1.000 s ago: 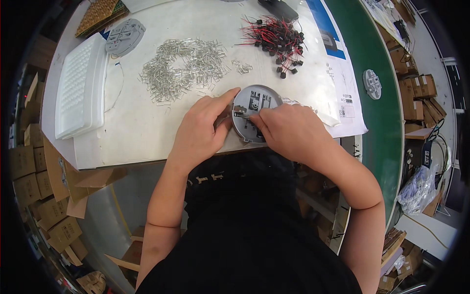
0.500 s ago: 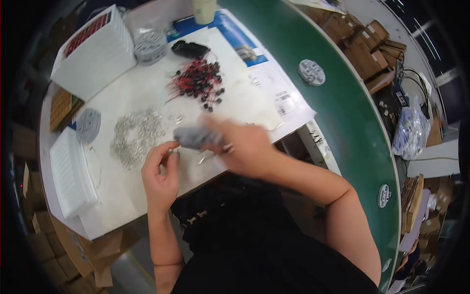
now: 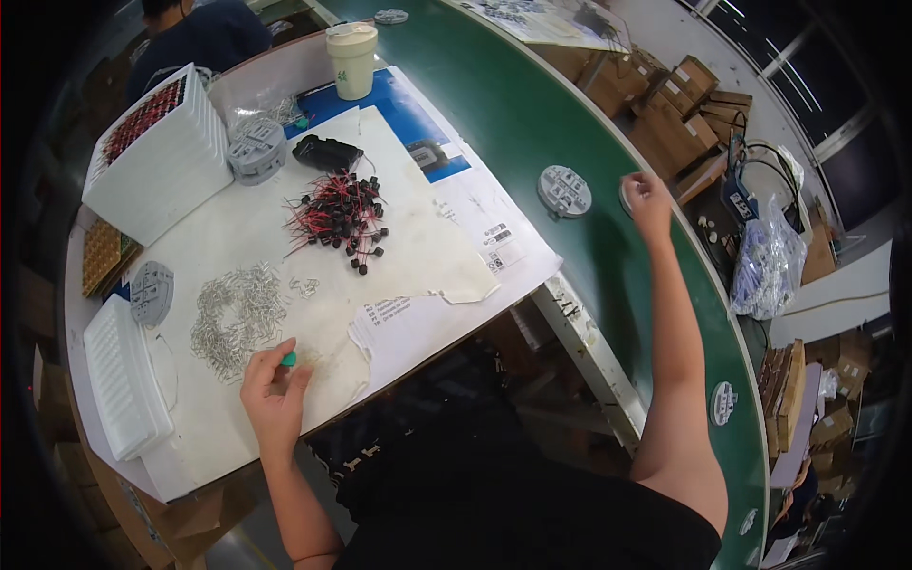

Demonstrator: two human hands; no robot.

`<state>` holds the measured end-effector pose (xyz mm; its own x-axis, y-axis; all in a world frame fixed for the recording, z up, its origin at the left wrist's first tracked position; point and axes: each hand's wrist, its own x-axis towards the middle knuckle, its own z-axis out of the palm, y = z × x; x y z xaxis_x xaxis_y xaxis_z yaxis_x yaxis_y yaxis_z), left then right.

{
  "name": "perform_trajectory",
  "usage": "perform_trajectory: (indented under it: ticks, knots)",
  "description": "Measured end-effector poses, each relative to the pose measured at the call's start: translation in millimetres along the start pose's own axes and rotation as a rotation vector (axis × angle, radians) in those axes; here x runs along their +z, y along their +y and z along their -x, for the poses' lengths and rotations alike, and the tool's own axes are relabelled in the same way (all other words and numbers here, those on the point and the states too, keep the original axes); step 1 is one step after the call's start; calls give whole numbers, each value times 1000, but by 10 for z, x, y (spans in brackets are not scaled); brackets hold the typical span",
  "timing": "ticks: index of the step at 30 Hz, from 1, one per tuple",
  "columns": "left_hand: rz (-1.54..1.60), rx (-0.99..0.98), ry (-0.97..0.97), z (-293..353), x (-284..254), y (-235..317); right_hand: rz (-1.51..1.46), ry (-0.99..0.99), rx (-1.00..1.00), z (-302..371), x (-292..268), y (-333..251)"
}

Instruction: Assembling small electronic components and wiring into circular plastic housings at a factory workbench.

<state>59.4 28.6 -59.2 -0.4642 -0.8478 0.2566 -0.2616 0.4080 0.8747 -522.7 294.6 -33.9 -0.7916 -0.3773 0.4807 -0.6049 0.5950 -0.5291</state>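
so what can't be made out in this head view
Head view: pale round part, mostly hidden by the right hand; its details can't be read.
Head view: green piece, partly covered by the left hand; its full shape is unclear.
Head view: co-worker, cut off by the upper edge.
Head view: metal clips, too small and heaped to count.

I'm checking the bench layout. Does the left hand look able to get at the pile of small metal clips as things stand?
Probably yes: the left hand is close beside the pile of small metal clips, with nothing standing between them, though it holds a small green piece.
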Motion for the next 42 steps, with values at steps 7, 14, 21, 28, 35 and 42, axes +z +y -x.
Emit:
perform_trajectory:
  ticks: [7, 14, 21, 28, 35, 42]
  knots:
    - [13, -16, -92, 8, -135, -24, 77, -218, -313, 486, 382, -932]
    - [16, 220, -29, 3, -240, 203, -432, -949, -752, 1161, 170, -2646]
    - [-168, 265, -257, -64, -130, 145, -531, -1036, -785, 1379, 932, -3250]
    - [-180, 267, -325, -53, -76, 251, -116, -812, -540, 1465, 1245, -3196]
    - [-150, 311, -263, -215, 1, 143, -455, -631, -331, 1330, 1011, -3167]
    - [305, 95, -86, -389, -97, 321, -1037, -993, -72, 1777, 765, -3302]
